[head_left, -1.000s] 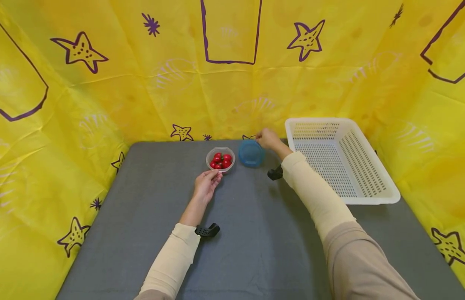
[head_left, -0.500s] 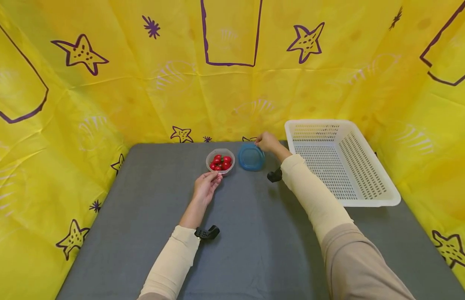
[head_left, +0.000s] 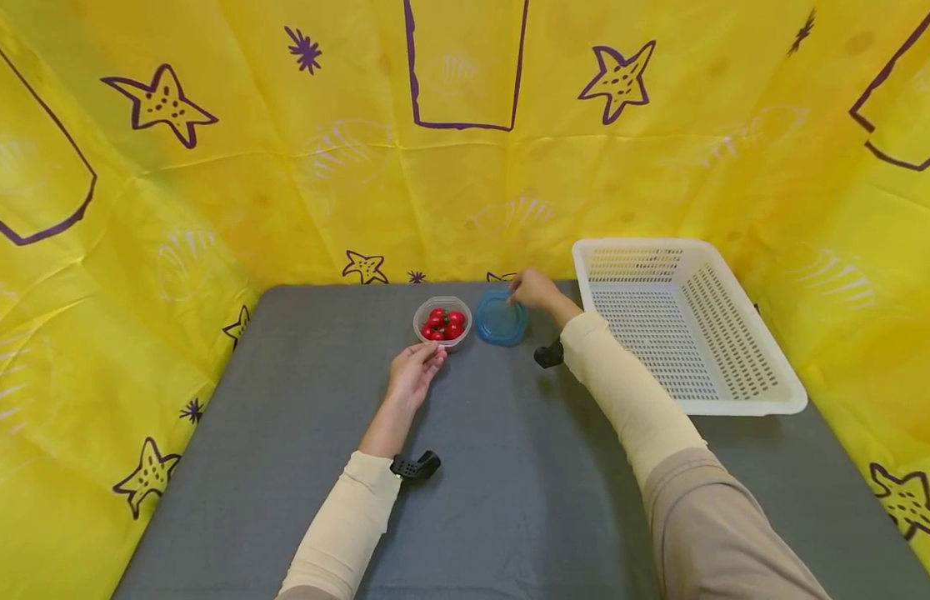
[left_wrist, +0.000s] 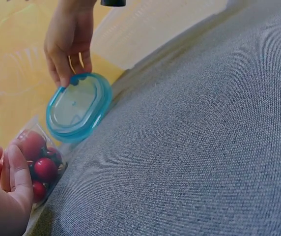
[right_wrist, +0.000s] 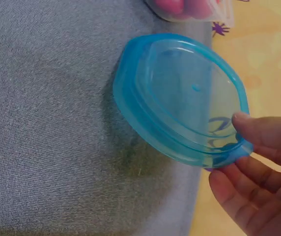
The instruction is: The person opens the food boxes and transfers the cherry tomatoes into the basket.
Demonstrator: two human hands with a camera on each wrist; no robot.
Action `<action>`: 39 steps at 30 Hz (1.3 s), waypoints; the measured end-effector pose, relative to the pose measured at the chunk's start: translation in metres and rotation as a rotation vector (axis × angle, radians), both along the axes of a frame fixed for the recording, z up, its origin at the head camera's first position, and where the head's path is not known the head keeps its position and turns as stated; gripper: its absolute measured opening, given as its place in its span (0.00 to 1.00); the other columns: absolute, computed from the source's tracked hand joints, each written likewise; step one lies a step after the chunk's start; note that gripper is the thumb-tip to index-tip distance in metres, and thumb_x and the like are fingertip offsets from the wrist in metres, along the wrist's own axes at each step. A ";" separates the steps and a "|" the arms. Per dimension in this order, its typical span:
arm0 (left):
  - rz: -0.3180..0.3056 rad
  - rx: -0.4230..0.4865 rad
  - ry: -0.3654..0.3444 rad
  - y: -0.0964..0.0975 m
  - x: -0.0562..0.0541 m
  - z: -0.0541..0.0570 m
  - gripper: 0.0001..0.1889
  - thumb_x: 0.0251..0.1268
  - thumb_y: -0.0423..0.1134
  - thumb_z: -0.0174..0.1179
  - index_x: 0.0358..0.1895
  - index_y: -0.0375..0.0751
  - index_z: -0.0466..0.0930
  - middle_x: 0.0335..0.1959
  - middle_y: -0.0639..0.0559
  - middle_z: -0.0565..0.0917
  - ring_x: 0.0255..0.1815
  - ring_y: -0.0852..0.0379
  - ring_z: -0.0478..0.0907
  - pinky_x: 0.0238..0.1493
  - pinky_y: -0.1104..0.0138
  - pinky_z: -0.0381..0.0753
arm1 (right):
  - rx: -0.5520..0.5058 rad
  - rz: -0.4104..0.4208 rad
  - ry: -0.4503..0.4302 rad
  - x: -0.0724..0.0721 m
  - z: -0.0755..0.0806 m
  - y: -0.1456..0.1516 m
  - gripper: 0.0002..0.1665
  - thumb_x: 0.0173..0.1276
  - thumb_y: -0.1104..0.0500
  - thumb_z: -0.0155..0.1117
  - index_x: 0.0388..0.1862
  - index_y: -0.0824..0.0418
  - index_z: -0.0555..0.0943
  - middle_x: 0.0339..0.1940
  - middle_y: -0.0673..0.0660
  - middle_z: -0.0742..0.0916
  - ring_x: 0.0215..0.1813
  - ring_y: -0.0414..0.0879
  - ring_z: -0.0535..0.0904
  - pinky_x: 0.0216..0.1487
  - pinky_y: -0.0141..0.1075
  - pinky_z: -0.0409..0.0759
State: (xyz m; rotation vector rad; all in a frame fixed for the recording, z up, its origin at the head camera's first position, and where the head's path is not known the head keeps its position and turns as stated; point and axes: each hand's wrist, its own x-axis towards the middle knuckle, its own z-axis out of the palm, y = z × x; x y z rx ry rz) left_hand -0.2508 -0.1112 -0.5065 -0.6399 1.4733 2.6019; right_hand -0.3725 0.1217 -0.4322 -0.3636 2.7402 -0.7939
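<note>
A small clear plastic container [head_left: 442, 343] stands near the back edge of the table with several red cherry tomatoes [head_left: 437, 318] in it. The left hand [head_left: 414, 375] is at its near rim, thumb and fingers pinching it. Just to the right, a blue translucent lid [head_left: 501, 318] is pinched at its edge by the right hand [head_left: 536, 292]. In the right wrist view the thumb lies on the upper face of the lid [right_wrist: 180, 98], with fingers beneath. The left wrist view shows the lid [left_wrist: 79, 108] tilted beside the tomatoes [left_wrist: 45, 168].
A large white perforated plastic basket [head_left: 765, 367] stands at the right on the grey cloth-covered table [head_left: 300, 400]. Yellow curtains [head_left: 270, 183] with starfish drawings hang behind the table and on both sides.
The lid in the right hand has tilted and shifted slightly nearer the front and left. The left hand and the container hold their place.
</note>
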 end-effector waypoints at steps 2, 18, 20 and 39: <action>0.000 0.003 0.001 0.001 0.000 0.001 0.03 0.68 0.31 0.59 0.40 0.38 0.74 0.24 0.55 0.86 0.25 0.63 0.82 0.36 0.74 0.84 | 0.032 0.010 0.014 0.000 -0.001 0.000 0.20 0.65 0.62 0.65 0.54 0.70 0.80 0.56 0.66 0.84 0.58 0.60 0.79 0.59 0.48 0.78; -0.008 0.001 0.013 0.005 0.000 0.005 0.03 0.69 0.31 0.58 0.39 0.38 0.73 0.24 0.55 0.85 0.25 0.63 0.82 0.35 0.75 0.83 | 0.200 0.007 0.039 0.001 -0.023 0.002 0.22 0.67 0.66 0.51 0.59 0.67 0.79 0.60 0.65 0.82 0.63 0.60 0.76 0.67 0.51 0.73; -0.005 0.001 0.012 0.005 0.001 0.006 0.02 0.69 0.31 0.57 0.40 0.37 0.74 0.24 0.54 0.85 0.25 0.63 0.82 0.35 0.75 0.83 | 0.198 0.010 0.035 0.003 -0.026 0.001 0.22 0.66 0.67 0.50 0.59 0.67 0.79 0.59 0.66 0.83 0.61 0.60 0.77 0.65 0.50 0.74; -0.015 0.008 -0.014 0.003 0.005 0.003 0.02 0.69 0.33 0.58 0.39 0.38 0.75 0.25 0.54 0.86 0.26 0.62 0.82 0.36 0.74 0.83 | 0.233 0.057 0.033 0.005 -0.025 -0.001 0.17 0.68 0.64 0.50 0.49 0.67 0.82 0.48 0.64 0.85 0.46 0.55 0.78 0.51 0.46 0.79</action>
